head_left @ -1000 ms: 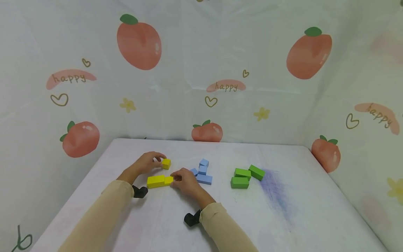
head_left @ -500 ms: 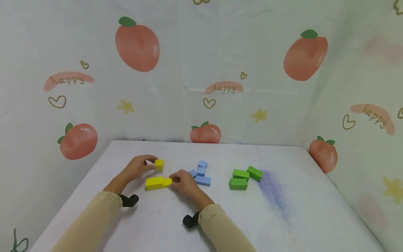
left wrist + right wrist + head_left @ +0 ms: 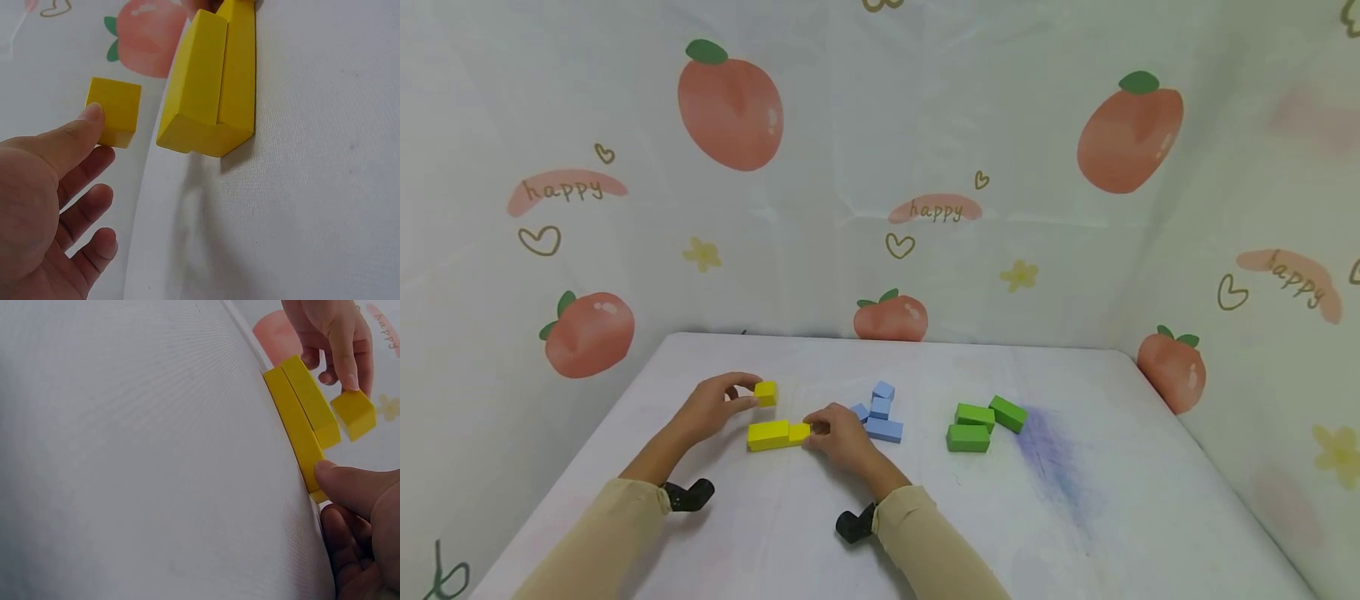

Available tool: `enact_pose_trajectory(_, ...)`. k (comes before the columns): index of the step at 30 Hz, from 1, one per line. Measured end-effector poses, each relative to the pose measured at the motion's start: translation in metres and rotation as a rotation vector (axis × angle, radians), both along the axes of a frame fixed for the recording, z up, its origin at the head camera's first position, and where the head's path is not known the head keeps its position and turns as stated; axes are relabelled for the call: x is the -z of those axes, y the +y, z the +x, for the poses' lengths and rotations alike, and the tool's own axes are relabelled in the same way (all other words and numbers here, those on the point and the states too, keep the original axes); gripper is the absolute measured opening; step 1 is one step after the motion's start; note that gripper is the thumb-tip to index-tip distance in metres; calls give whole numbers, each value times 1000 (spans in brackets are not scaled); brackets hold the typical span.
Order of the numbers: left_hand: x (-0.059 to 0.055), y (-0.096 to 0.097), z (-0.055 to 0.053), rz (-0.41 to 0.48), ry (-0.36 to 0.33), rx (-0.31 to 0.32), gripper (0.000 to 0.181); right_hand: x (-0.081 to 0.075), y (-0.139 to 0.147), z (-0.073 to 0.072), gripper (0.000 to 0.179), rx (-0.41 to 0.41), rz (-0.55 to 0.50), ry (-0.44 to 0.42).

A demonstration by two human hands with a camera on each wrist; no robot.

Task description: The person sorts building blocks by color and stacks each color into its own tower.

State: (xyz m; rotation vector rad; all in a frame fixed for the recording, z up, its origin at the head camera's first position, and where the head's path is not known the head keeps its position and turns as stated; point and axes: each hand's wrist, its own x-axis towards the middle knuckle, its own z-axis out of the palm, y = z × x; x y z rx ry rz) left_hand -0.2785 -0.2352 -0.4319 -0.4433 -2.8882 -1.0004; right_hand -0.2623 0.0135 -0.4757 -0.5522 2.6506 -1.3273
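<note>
My left hand [image 3: 711, 406] pinches a small yellow block [image 3: 765, 393] between thumb and fingers, behind and above two stacked yellow blocks. In the left wrist view the thumb presses one face of that held block [image 3: 119, 103], while the other fingers are loosely bent below. Of the stack, the upper yellow block [image 3: 309, 400] lies along the left part of a longer lower block [image 3: 290, 422]. My right hand [image 3: 844, 440] grips the lower block's bare right end, its thumb on the near side in the right wrist view.
Just beyond my right hand lie several blue blocks [image 3: 885, 430], partly hidden by it. Farther right, three green blocks [image 3: 967, 438] sit close together beside a purple smudge on the white table [image 3: 1075, 517]. A printed curtain [image 3: 820, 167] hangs behind the table.
My left hand has drawn the small yellow block leftward, from behind the stack's right end to above its middle. The right hand keeps its grip on the lower block in the same place.
</note>
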Motion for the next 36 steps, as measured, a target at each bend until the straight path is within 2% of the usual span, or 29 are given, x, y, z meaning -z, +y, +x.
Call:
enact_pose_trajectory(13, 2, -6, 25, 37, 34, -30, 37, -1, 0, -1, 28, -11, 5, 22)
enact_pose_trajectory(22, 6, -6, 35, 30, 33, -48, 37, 0, 1, -2, 28, -17, 13, 28)
enact_pose_trajectory(36, 11, -7, 46, 31, 38, -31, 38, -1, 1, 0, 28, -8, -9, 5)
